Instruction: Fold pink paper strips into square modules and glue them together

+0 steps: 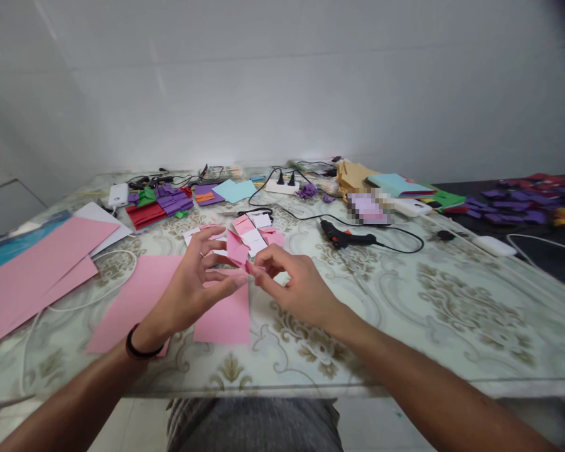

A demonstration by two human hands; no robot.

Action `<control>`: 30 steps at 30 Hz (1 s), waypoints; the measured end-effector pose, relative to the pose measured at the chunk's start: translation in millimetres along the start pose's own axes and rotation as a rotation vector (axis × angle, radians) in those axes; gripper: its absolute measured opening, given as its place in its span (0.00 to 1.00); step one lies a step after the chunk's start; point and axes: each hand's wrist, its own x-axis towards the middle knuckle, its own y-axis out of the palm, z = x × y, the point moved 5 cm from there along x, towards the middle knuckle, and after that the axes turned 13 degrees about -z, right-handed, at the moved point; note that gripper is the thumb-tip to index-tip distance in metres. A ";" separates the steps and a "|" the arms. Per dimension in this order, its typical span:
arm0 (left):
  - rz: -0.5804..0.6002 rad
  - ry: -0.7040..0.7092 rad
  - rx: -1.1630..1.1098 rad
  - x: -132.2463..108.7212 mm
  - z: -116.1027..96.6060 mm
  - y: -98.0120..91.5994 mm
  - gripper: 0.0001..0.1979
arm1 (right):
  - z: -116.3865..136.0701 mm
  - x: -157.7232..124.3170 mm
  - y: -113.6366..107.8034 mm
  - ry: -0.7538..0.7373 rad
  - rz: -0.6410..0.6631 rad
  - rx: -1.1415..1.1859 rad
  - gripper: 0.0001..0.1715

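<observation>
A small folded piece of pink paper [237, 248] is held up between my two hands, above the table. My right hand [295, 282] pinches its lower right corner between thumb and fingers. On the other side, my left hand [198, 270] curves around the piece, its fingers spread at the left edge and its thumb reaching to the lower corner. Below lies a flat pink sheet [223, 320], with another pink sheet [132, 295] partly under my left wrist. Just behind the hands, several small pink and white folded papers [254, 240] lie in a loose pile.
A black glue gun [346, 235] with its cord lies to the right. Scissors [257, 213] and a white power strip [282, 186] are farther back. Large pink sheets [42, 270] cover the left side. Purple folded papers [174, 199] and a stack of coloured paper [400, 184] sit behind.
</observation>
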 end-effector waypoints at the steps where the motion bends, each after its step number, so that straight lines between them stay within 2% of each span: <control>1: 0.004 -0.007 0.010 0.4 1.0 0.1 0.38 | 1.3 -0.3 2.0 -0.043 0.022 -0.010 0.04; 4: 0.002 0.030 0.057 1.7 1.8 -2.0 0.35 | 5.6 -1.8 6.2 -0.174 0.052 -0.028 0.04; 7: -0.041 0.095 0.116 2.6 0.1 -6.3 0.32 | 6.4 -3.5 7.3 -0.223 0.041 -0.020 0.05; 14: -0.040 -0.016 0.052 0.0 -0.4 -3.5 0.29 | 0.0 -2.2 5.1 -0.119 0.029 -0.080 0.03; 18: -0.023 0.068 0.204 -3.3 -3.0 -3.7 0.29 | 0.0 -2.3 5.3 -0.071 0.053 -0.066 0.04; 20: -0.010 0.130 0.326 -5.4 -3.6 -2.3 0.31 | -2.4 -2.6 5.5 -0.028 0.027 -0.040 0.09; 22: 0.020 0.186 0.408 -7.5 -3.5 1.1 0.33 | -4.5 -3.2 6.4 -0.028 -0.008 -0.017 0.19; 24: 0.040 0.235 0.438 -9.2 -3.3 4.3 0.32 | -4.3 -4.1 8.6 -0.089 -0.021 -0.001 0.27; 25: 0.042 0.253 0.439 -9.8 -3.1 5.1 0.30 | -3.5 -4.5 9.8 -0.131 -0.022 0.002 0.28; 27: 0.035 0.255 0.411 -10.2 -2.0 4.7 0.25 | -1.2 -5.1 10.5 -0.209 -0.034 -0.008 0.24; 30: 0.050 0.169 0.300 -9.9 1.5 2.5 0.19 | 3.5 -4.7 7.3 -0.296 -0.080 -0.016 0.17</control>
